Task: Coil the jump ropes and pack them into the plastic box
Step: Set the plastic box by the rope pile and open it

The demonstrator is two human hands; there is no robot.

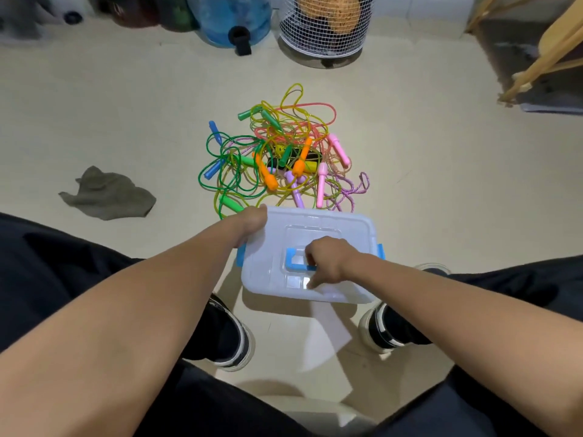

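Plastic box [318, 228] sits on the floor [426, 159] at lower centre of the frame, between the person's two shoes, lid on. Blue latches at its left and right ends appear down; not confirmed. The box's long axis runs left to right across the frame.

Left hand [250, 222] grips the box's upper left corner, fingers curled over the rim. Right hand [328, 258] is on the lid's centre, fingers curled round the blue handle [293, 263]. Both hands are in contact with the box; neither touches a rope.

Jump ropes [277, 152] lie in one tangled heap on the floor at frame centre, directly above the box in the picture and just beyond its far edge, a few cords touching or passing under that edge. Handles point in mixed directions. None is coiled; none is seen packed.

Assessment: task at its start. The lid must come off first. The heap lies straight ahead of both hands, the left slightly nearer.

A grey cloth [107, 193] lies at left.
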